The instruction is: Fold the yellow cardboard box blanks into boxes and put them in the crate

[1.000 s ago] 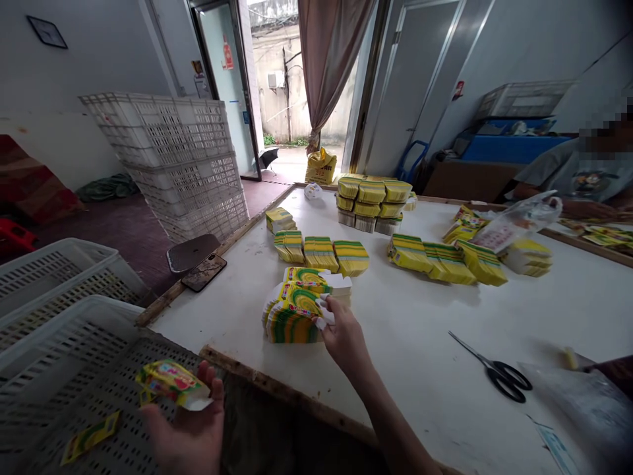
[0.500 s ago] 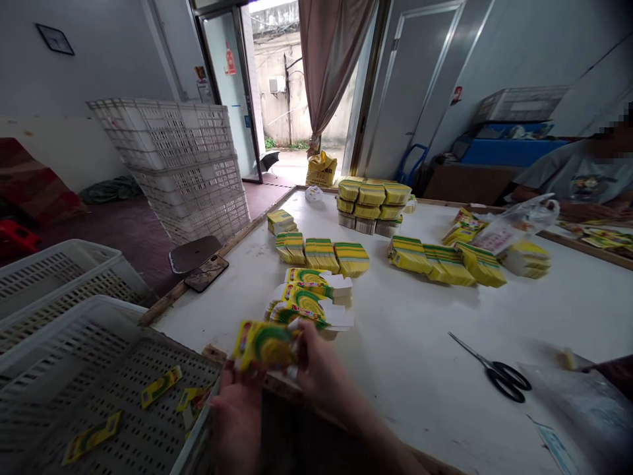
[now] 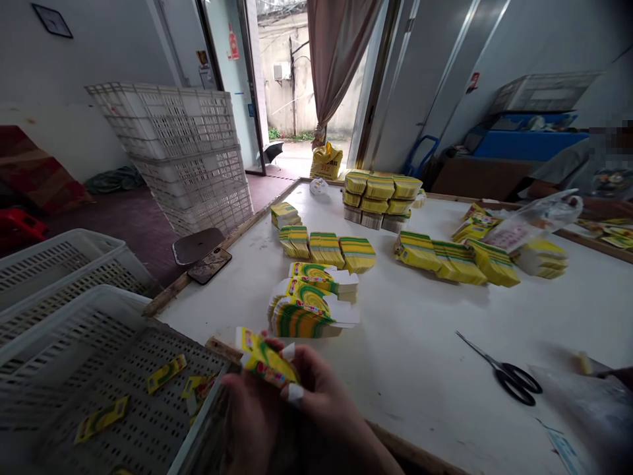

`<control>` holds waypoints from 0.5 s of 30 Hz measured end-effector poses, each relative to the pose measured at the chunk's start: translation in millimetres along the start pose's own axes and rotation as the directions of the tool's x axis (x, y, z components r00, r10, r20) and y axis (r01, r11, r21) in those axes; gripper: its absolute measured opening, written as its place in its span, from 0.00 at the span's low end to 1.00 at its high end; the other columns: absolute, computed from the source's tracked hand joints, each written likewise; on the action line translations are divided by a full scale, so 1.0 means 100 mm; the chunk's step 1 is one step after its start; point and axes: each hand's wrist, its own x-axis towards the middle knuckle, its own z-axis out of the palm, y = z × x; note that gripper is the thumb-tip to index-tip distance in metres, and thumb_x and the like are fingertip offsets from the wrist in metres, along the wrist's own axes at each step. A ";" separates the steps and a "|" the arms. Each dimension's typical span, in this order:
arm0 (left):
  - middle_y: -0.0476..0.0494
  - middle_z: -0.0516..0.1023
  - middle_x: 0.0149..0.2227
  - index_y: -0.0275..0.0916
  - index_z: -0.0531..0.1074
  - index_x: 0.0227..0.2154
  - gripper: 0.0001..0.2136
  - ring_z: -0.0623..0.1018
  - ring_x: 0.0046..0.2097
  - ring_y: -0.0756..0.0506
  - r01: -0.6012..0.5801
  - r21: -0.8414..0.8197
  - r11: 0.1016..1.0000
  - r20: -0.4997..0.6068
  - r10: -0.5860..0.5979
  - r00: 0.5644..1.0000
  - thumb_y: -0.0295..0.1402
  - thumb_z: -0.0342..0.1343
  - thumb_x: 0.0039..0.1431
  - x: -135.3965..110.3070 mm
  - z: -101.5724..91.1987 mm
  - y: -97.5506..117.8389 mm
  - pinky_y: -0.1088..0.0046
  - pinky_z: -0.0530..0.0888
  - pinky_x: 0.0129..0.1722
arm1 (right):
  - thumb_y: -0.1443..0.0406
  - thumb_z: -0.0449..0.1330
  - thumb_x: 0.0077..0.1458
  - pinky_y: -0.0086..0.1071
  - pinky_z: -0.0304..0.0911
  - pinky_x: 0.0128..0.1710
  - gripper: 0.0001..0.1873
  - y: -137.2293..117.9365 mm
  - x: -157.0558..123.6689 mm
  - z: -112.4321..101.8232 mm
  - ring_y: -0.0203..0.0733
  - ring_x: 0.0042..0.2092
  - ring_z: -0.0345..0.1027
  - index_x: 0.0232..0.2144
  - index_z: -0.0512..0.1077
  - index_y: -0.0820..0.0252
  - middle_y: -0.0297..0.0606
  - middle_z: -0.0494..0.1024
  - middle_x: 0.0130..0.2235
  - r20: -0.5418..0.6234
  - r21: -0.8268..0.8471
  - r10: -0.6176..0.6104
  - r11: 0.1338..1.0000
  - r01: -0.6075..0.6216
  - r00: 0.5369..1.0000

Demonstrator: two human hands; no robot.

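Over the table's near edge, I hold a small yellow-and-green printed carton (image 3: 267, 361) between my two hands. My left hand (image 3: 252, 412) supports it from below and behind, with fingertips showing past its far side. The carton's right end is gripped by my right hand (image 3: 324, 389), whose thumb and a finger carry white wraps. Just beyond lie flat, unfolded cartons (image 3: 309, 300) in overlapping stacks, their white flaps pointing right. To the left, a white perforated crate (image 3: 138, 356) holds several yellow cartons (image 3: 101, 420).
Bundled cartons (image 3: 378, 191) are piled at the back, with more rows before them. Scissors (image 3: 514, 379) and clear plastic (image 3: 588, 409) lie on the right. A phone (image 3: 210, 265) rests at the left edge. Stacked crates (image 3: 173, 145) stand behind; another person sits at far right.
The carton has tilted and come nearer to me, its printed side panel now showing. My right hand has shifted lower along its right end. The view has turned slightly.
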 end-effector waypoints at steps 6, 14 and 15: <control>0.48 0.82 0.31 0.39 0.79 0.32 0.17 0.79 0.32 0.49 0.039 0.102 0.994 -0.055 -0.033 0.998 0.44 0.69 0.42 0.02 -0.07 -0.09 0.78 0.76 0.33 | 0.59 0.67 0.51 0.30 0.63 0.40 0.15 -0.10 -0.02 -0.15 0.37 0.38 0.69 0.40 0.72 0.58 0.34 0.76 0.36 -0.101 -0.137 0.035 0.989 -0.049 0.994; 0.47 0.82 0.30 0.38 0.77 0.30 0.18 0.79 0.31 0.46 -0.028 0.166 0.986 -0.077 0.041 0.996 0.44 0.71 0.39 0.01 -0.13 -0.03 0.74 0.76 0.33 | 0.65 0.58 0.56 0.30 0.63 0.33 0.08 -0.03 -0.06 -0.28 0.39 0.34 0.68 0.34 0.76 0.61 0.37 0.76 0.32 -0.172 -0.664 -0.229 0.746 0.060 0.958; 0.46 0.82 0.34 0.39 0.77 0.35 0.19 0.79 0.34 0.45 -0.059 0.190 0.980 -0.018 0.064 0.998 0.46 0.68 0.42 0.02 -0.16 0.03 0.72 0.76 0.35 | 0.67 0.57 0.57 0.30 0.63 0.34 0.08 -0.08 -0.06 -0.31 0.39 0.34 0.68 0.35 0.76 0.60 0.38 0.77 0.32 -0.126 -0.728 -0.255 0.680 0.085 0.959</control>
